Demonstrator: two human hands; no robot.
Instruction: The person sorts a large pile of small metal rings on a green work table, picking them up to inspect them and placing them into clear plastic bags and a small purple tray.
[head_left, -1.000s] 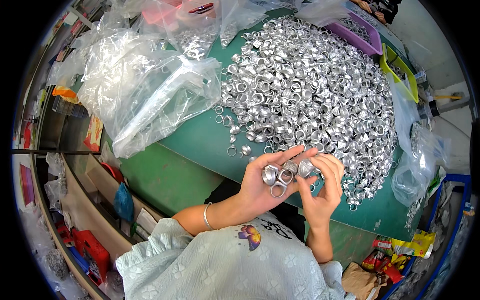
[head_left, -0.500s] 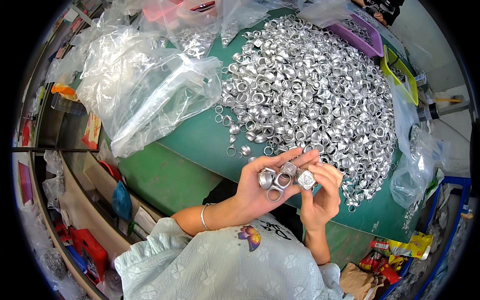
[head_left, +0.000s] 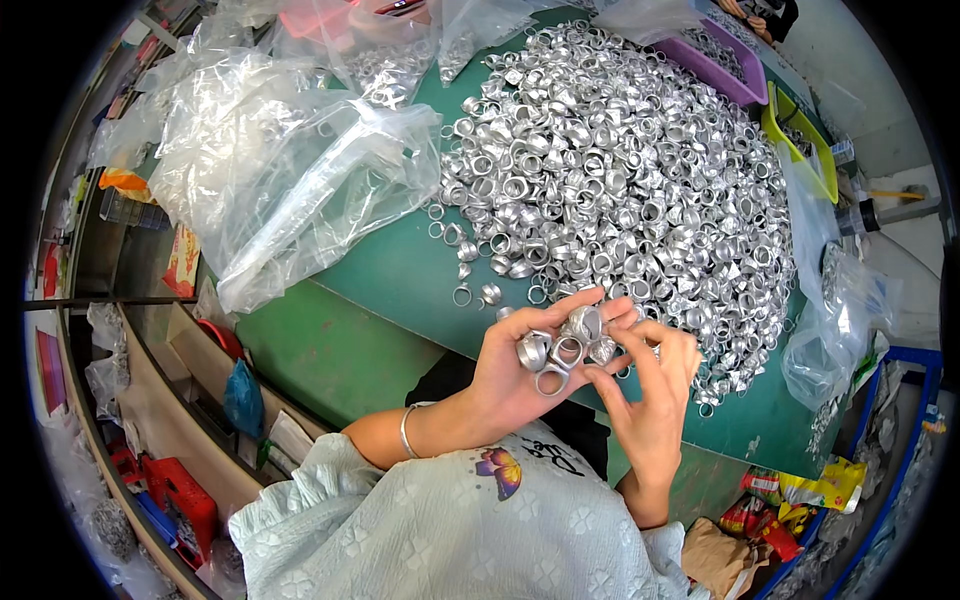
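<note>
Several silver-coloured metal rings (head_left: 551, 378) rest in my left hand (head_left: 495, 375), which is turned palm up with its fingers curled around them. One wide band (head_left: 583, 324) stands near its fingertips. My right hand (head_left: 652, 385) meets it from the right, thumb and forefinger on either side of a ring with a patterned face (head_left: 602, 350). Part of that ring is hidden by the fingers. Just beyond both hands, a large heap of similar rings (head_left: 620, 190) covers much of the green tabletop (head_left: 385, 270).
Clear plastic bags (head_left: 300, 200) lie crumpled on the table's left. A purple basket (head_left: 735, 85) and a yellow-green basket (head_left: 822, 165) stand at the far right. Another person's hand (head_left: 757, 22) shows at the top right. A blue-edged rack (head_left: 925, 375) is at right.
The square-faced ring that my right hand held up has turned or moved out of clear sight. My right fingers have spread a little and shifted right. A wide band now shows in my left hand.
</note>
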